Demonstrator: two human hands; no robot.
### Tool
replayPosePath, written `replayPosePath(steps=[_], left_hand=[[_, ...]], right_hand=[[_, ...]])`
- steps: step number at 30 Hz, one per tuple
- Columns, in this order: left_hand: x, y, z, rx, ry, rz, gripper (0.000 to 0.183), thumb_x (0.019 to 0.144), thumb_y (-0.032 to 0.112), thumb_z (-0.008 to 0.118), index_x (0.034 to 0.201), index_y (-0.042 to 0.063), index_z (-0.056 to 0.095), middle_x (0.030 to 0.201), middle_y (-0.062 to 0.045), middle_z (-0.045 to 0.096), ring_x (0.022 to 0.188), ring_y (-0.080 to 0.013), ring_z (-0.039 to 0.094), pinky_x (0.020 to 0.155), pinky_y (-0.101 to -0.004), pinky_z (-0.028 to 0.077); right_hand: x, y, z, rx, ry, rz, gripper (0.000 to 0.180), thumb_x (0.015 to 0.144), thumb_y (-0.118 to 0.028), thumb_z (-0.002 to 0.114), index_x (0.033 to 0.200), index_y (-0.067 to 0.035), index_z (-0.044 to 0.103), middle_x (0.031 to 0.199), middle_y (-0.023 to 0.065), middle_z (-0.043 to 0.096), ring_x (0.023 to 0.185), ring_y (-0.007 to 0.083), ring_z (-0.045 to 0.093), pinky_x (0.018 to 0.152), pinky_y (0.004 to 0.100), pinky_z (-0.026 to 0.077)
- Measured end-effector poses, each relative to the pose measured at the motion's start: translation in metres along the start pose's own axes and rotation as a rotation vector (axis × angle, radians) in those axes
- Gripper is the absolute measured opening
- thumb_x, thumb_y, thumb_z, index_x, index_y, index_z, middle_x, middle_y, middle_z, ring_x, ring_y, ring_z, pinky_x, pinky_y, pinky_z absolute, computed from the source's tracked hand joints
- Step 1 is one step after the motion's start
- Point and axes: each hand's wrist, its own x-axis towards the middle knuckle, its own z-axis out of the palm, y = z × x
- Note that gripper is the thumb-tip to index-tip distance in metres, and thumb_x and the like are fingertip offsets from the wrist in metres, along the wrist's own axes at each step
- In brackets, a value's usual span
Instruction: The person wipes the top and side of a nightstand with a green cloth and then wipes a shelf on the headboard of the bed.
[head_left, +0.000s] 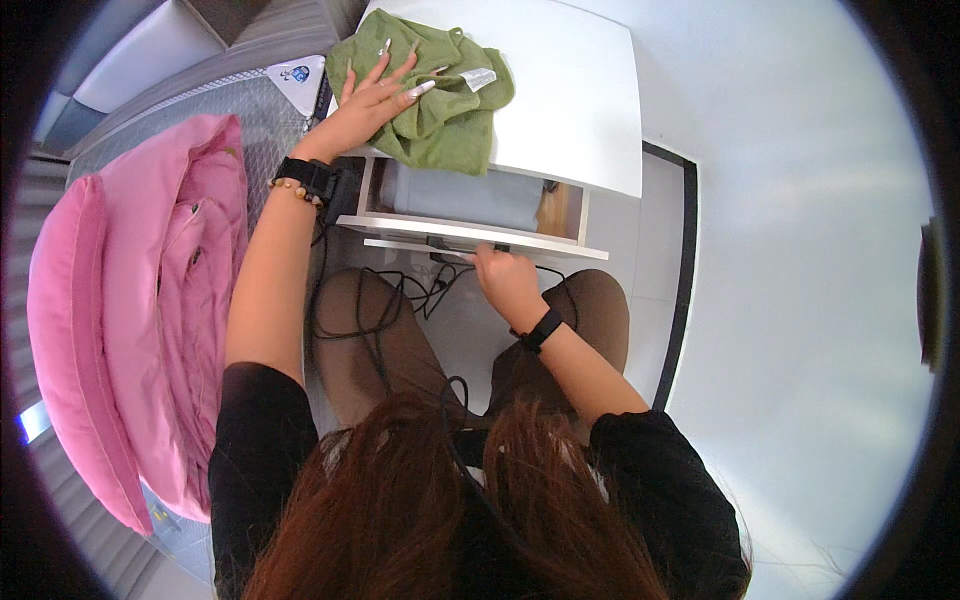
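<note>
My left hand (373, 101) lies spread over a crumpled green cloth (450, 124) on the top of a white cabinet (570, 90). The cloth has a white tag and hangs a little past the cabinet's front edge. Below that edge, an upper drawer (540, 241) is pulled out, with a folded grey-blue item (457, 196) and something yellowish-brown (553, 210) inside. My right hand (508, 279) has its fingers curled at a dark handle (435, 243) on the drawer front. The fingers partly hide that handle. A second white front edge (382, 244) shows just beneath.
Black cables (360, 330) loop across my lap and between my knees. To the left, a pink cushion and pink fabric (142, 300) lie on a bed or mattress (262, 124). A white wall (795, 300) with black skirting (684, 262) stands on the right.
</note>
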Motion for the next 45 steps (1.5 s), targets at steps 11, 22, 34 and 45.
replayPosePath(steps=[11,22,34,45], left_hand=[[-0.005,0.003,-0.001,0.032,0.036,-0.001,0.044,0.106,0.042,0.033,0.143,0.026,0.052,0.163,0.011,0.021,0.153,-0.0209,0.004,0.119,-0.0519,-0.01],[-0.001,0.0,0.01,-0.08,0.132,0.011,0.045,0.105,0.044,0.035,0.145,0.029,0.049,0.161,0.006,0.027,0.153,-0.0209,0.004,0.118,-0.0545,-0.01],[0.002,-0.007,0.024,0.001,0.26,0.047,0.044,0.105,0.046,0.033,0.143,0.033,0.05,0.16,0.006,0.03,0.152,-0.0216,0.011,0.119,-0.0549,-0.006],[-0.002,-0.005,0.031,0.083,0.389,0.059,0.039,0.105,0.043,0.033,0.137,0.04,0.055,0.154,0.003,0.041,0.149,-0.0251,0.022,0.119,-0.0556,-0.001]], right_hand=[[0.031,0.029,0.007,0.028,0.066,-0.04,0.028,0.089,-0.028,0.064,0.071,-0.007,0.063,0.057,0.0136,0.062,0.052,0.0311,0.063,0.048,0.0424,0.049],[0.078,0.055,0.012,-0.103,0.102,0.005,0.023,0.087,-0.03,0.066,0.078,-0.01,0.063,0.062,0.0152,0.065,0.058,0.0353,0.066,0.054,0.0463,0.052],[0.1,0.063,0.007,-0.095,-0.004,0.114,0.022,0.091,-0.033,0.062,0.095,-0.014,0.073,0.079,0.0143,0.07,0.073,0.0343,0.068,0.066,0.0459,0.054],[0.05,0.018,-0.025,0.029,-0.005,0.166,0.03,0.09,-0.03,0.063,0.111,-0.009,0.066,0.085,0.0136,0.068,0.077,0.0353,0.065,0.067,0.0477,0.052]])
